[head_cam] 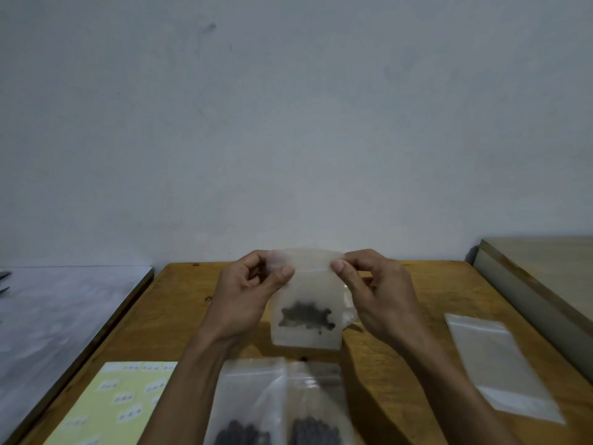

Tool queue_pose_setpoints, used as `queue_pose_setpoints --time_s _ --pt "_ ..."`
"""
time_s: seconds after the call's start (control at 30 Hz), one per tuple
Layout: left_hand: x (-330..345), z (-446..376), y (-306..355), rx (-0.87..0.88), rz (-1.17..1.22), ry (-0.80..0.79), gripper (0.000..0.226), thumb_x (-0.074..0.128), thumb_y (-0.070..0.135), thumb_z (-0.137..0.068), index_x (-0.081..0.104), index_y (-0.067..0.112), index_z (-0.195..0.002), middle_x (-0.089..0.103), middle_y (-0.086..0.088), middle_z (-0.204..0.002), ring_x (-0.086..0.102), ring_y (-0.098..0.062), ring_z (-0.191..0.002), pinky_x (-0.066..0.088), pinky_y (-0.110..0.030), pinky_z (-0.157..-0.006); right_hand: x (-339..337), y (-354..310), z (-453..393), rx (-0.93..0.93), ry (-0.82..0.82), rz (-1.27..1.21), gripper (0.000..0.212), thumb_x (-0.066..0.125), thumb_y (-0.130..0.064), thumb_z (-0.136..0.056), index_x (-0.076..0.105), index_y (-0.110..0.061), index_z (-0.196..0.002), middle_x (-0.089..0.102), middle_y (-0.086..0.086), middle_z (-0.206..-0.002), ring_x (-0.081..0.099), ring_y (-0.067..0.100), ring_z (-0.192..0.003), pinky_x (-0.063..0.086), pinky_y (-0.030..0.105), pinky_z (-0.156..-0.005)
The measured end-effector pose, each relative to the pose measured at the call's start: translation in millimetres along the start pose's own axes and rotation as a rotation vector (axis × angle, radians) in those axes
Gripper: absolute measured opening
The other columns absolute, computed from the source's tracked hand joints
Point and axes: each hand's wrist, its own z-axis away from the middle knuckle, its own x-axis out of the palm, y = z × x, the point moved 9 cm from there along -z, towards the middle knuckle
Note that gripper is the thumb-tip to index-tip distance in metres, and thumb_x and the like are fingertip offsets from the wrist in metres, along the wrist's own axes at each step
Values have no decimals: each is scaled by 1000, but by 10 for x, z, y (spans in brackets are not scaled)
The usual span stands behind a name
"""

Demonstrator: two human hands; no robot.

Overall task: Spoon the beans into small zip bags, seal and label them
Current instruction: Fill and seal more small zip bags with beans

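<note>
Pinching the top edge of a small zip bag (pixel 305 303), both hands hold it up over the middle of the wooden table (pixel 401 374). On one corner is the left hand (pixel 247 297), thumb in front and curled fingers behind the plastic; on the other corner, the right hand (pixel 375 293) with the same thumb-and-finger pinch. Between them the bag's mouth bows upward in an arc, and whether the zip is closed cannot be told. Dark beans (pixel 306 316) sit bunched low inside the bag, and its bottom edge hangs close to the tabletop; contact is unclear.

Down at the near edge, between the forearms, lie two more bags (pixel 279 403) side by side, each with a dark clump of beans at the bottom of the view. To the left of those, a pale yellow label sheet (pixel 118 406) lies flat, dotted with small white stickers. Off to the right, well apart from the hands, an empty bag (pixel 500 364) lies flat on the wood. A grey surface (pixel 57 316) borders the table on the left, a light board (pixel 539 284) on the right.
</note>
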Motion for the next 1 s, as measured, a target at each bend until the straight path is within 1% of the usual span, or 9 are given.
queue_pose_setpoints --time_s 0.13,0.23,0.33,0.43,0.53,0.63,0.7,0.9,1.0 --pt "117 29 35 -13 45 -33 25 74 29 -79 73 6 -89 73 -6 -81 68 -16 -78 59 -36 -77 177 112 39 237 -202 -501 25 80 -32 -77 77 -11 -89 76 13 -88 71 13 -80 59 31 -70" --pt "209 76 20 -14 66 -43 29 74 28 -77 73 3 -90 73 -8 -80 70 -20 -78 62 -39 -76 276 132 94 328 -250 -662 30 81 -26 -69 78 -7 -92 79 8 -91 75 18 -83 59 28 -70" --pt "272 116 -48 -85 118 -81 26 76 26 -75 76 6 -92 76 -14 -89 73 -27 -84 63 -43 -76 284 149 118 355 -242 -678 25 79 -23 -73 78 -6 -92 79 7 -90 75 18 -83 58 27 -69" --pt "300 138 -62 -110 125 -99 24 76 21 -78 77 3 -94 77 -18 -95 75 -29 -87 62 -37 -71 295 173 127 375 -249 -633 14 77 -18 -81 78 -8 -91 79 7 -89 75 20 -82 59 29 -67" --pt "281 146 -30 -85 125 -35 22 75 17 -78 75 0 -91 76 -19 -90 74 -28 -81 61 -34 -67 328 145 141 384 -279 -616 12 76 -17 -84 77 -6 -89 79 9 -89 74 22 -83 61 34 -73" --pt "285 184 -22 -58 121 6 21 76 16 -75 74 0 -88 76 -15 -84 73 -25 -75 62 -33 -64 339 131 197 412 -290 -633 7 74 -16 -86 75 -12 -81 77 2 -76 72 11 -67 55 20 -55" --pt "282 215 -34 -52 109 22 22 76 18 -73 75 1 -88 77 -15 -85 74 -24 -75 63 -34 -65 332 148 227 421 -279 -626 6 76 -18 -84 76 -12 -83 77 1 -76 72 10 -65 52 17 -52" --pt "111 278 -127 -147 107 10 25 76 24 -73 74 4 -88 77 -12 -80 74 -20 -73 60 -32 -58 271 281 312 471 -271 -615 29 75 -26 -83 74 3 -88 76 7 -82 70 18 -74 57 31 -62" --pt "95 343 -205 -197 86 1 26 76 25 -71 73 2 -84 77 -12 -78 74 -19 -69 59 -29 -56 274 370 399 494 -272 -582 30 77 -29 -79 75 0 -86 76 4 -80 70 16 -73 55 31 -60"
